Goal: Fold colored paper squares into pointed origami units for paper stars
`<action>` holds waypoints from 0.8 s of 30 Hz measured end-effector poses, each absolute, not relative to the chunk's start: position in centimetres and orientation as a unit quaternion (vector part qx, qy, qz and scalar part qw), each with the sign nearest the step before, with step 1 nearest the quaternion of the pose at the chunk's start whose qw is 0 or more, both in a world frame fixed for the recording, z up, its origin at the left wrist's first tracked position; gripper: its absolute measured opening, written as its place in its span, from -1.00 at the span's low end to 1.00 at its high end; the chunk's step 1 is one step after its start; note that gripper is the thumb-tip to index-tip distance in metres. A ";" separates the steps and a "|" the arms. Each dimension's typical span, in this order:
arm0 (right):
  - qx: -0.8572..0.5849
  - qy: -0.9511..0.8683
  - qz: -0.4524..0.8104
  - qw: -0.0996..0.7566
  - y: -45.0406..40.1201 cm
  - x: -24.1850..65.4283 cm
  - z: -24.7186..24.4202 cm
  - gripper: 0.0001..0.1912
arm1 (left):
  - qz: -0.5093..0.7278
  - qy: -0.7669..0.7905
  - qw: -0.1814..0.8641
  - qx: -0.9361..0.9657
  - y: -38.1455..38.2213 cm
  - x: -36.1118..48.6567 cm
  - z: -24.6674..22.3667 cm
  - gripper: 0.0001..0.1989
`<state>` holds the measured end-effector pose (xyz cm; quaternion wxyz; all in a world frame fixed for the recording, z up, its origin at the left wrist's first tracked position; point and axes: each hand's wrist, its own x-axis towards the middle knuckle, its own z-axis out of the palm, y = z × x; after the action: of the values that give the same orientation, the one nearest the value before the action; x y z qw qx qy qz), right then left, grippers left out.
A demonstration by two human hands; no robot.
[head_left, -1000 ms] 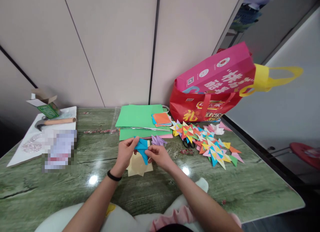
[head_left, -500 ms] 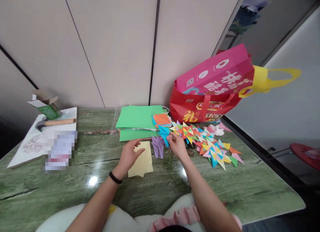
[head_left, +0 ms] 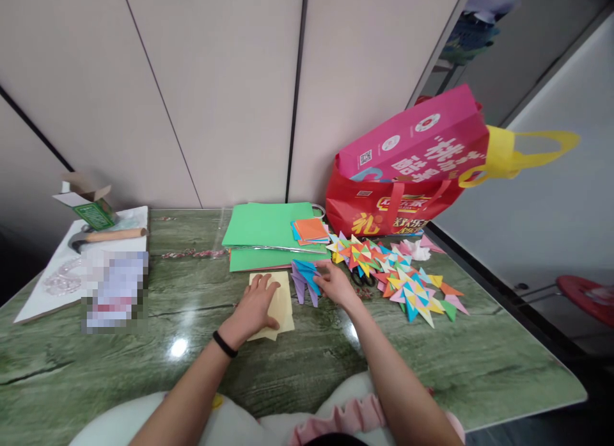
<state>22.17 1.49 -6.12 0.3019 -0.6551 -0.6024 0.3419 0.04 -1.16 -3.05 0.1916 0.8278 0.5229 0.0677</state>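
My left hand (head_left: 256, 305) lies with its fingers spread over a small stack of pale yellow paper sheets (head_left: 284, 308) on the table. In my right hand (head_left: 334, 283), between thumb and fingers, is a blue folded paper piece (head_left: 307, 274). That piece is over the purple folded paper pieces (head_left: 298, 288), covering part of them; whether it touches them I cannot tell. Just behind are large green sheets (head_left: 268, 225) with small orange and blue paper squares (head_left: 311, 230) on top. Right of my right hand lies a pile of multicoloured folded paper stars (head_left: 407, 289).
Black-handled scissors (head_left: 363, 278) lie beside the stars. A red gift bag (head_left: 355, 199) with a pink bag (head_left: 417, 139) stands at the back right. On the left, a hammer (head_left: 112, 235) and an open green box (head_left: 93, 214) rest on a white board (head_left: 41, 292).
My left hand has come down onto the pale yellow sheets. My right hand has brought the blue folded piece down and slightly left, over the purple ones.
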 end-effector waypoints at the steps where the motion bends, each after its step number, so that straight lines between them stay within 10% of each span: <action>1: -0.661 -0.609 0.333 0.285 1.3 22.0 -6.1 -0.66 | 0.046 0.525 0.189 0.829 -1.2 0.1 -3.1 -0.23; 12: -0.726 -0.630 0.217 0.168 0.6 20.9 -4.6 -0.67 | 0.034 0.541 0.178 0.821 -0.6 -0.5 -3.5 -0.52; 24: -0.719 -0.629 0.176 0.237 0.4 20.6 -3.8 -0.68 | 0.031 0.550 0.168 0.818 -0.5 -0.5 -3.6 -0.64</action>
<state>20.59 0.44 -3.80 0.2366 -0.7194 -0.6291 0.1756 -0.52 -0.51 -3.56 0.1679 0.8178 0.5496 0.0308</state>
